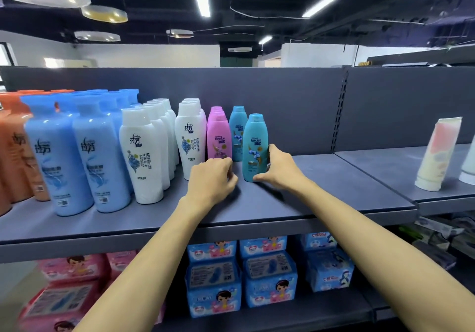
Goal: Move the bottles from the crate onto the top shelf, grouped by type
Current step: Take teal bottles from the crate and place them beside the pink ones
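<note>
A teal Rejoice bottle stands upright on the grey top shelf. My right hand grips its right side and base. A second teal bottle stands behind it. Left of them is a row of pink Rejoice bottles, then rows of white bottles, blue bottles and orange bottles. My left hand hovers with curled fingers in front of the pink row, holding nothing. The crate is out of view.
A pale tube leans on the neighbouring shelf section at the right. Blue packs and pink packs fill the shelf below. Bare shelf surface lies to the right of the teal bottles.
</note>
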Demonstrator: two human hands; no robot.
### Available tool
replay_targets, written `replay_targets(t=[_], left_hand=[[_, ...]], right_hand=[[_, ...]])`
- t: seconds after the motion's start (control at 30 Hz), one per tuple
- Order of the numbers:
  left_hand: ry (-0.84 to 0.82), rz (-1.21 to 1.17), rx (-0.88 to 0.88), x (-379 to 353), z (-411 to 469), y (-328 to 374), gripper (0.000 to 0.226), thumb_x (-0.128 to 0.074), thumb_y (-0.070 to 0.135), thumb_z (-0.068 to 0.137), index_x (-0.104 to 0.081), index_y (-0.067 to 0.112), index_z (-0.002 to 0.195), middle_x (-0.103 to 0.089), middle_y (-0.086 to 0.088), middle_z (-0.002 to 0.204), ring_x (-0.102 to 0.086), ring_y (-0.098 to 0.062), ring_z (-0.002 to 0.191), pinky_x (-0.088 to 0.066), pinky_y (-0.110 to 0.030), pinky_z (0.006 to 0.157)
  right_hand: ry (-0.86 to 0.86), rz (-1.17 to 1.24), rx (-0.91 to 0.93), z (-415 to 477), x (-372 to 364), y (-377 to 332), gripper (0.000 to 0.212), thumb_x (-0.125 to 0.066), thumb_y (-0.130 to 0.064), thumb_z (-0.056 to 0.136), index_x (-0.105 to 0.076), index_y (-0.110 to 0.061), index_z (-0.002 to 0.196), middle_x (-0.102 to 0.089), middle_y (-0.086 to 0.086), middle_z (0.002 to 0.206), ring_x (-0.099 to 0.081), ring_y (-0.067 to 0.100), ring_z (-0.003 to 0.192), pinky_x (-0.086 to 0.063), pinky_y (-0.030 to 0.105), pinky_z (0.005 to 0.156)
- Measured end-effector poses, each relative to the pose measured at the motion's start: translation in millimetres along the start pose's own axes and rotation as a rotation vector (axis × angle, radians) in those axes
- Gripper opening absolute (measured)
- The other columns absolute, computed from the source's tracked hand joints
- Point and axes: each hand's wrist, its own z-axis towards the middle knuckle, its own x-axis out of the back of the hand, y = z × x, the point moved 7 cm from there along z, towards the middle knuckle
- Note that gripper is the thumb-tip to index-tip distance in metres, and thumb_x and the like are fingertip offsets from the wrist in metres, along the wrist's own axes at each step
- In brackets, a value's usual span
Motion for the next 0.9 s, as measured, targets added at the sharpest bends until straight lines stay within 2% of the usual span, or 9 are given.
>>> replay_targets(t=[0.1,0.23,0.53,0.73,0.9], left_hand=[[0.006,-0.032,0.019,-7.3,1.3,-2.8,0.014,-0.054,0.031,0.085,-0.051,0.02,0.078,-0.063,0.004,0.081,-0.057,-0.027,0.079,-0.033,-0.03,0.061],[0.035,-0.047,0.024,-8.4,2.0,-6.5,0.016,-0.055,0.031,0.083,-0.046,0.022,0.074,-0.062,0.005,0.077,-0.055,-0.025,0.076,-0.032,-0.03,0.06],[0.027,-0.089,0.07,-13.2,4.1,-12.7,0.011,-0.055,0.029,0.081,-0.048,0.022,0.076,-0.061,0.006,0.075,-0.054,-0.024,0.076,-0.036,-0.031,0.061],[0.031,-0.12,0.086,-14.3,3.6,-13.7,0.01,-0.055,0.028,0.08,-0.051,0.021,0.076,-0.06,0.006,0.072,-0.054,-0.024,0.073,-0.037,-0.031,0.06],[0.036,-0.123,0.083,-14.9,3.2,-14.0,0.009,-0.055,0.029,0.079,-0.053,0.021,0.077,-0.06,0.006,0.072,-0.055,-0.024,0.074,-0.042,-0.032,0.061]], right_hand=[[0.002,-0.011,-0.027,13.3,-8.9,2.1,0.059,-0.088,-0.024,0.07,-0.048,-0.013,0.113,-0.064,0.005,0.114,-0.064,0.023,0.097,-0.055,0.036,0.081],[-0.009,-0.005,-0.049,28.2,-13.8,1.8,0.06,-0.087,-0.022,0.071,-0.047,-0.011,0.114,-0.063,0.007,0.114,-0.064,0.027,0.098,-0.056,0.044,0.087],[0.018,-0.019,-0.057,52.0,-23.5,-0.8,0.062,-0.087,-0.019,0.071,-0.046,-0.006,0.116,-0.061,0.011,0.119,-0.06,0.029,0.106,-0.053,0.044,0.09],[0.026,-0.044,-0.1,63.2,-31.5,-2.2,0.064,-0.085,-0.014,0.074,-0.043,-0.005,0.122,-0.052,0.016,0.125,-0.055,0.032,0.111,-0.045,0.033,0.08],[0.045,-0.028,-0.117,68.5,-36.5,-3.4,0.063,-0.083,-0.013,0.077,-0.043,-0.004,0.124,-0.051,0.017,0.127,-0.055,0.034,0.114,-0.048,0.038,0.087]])
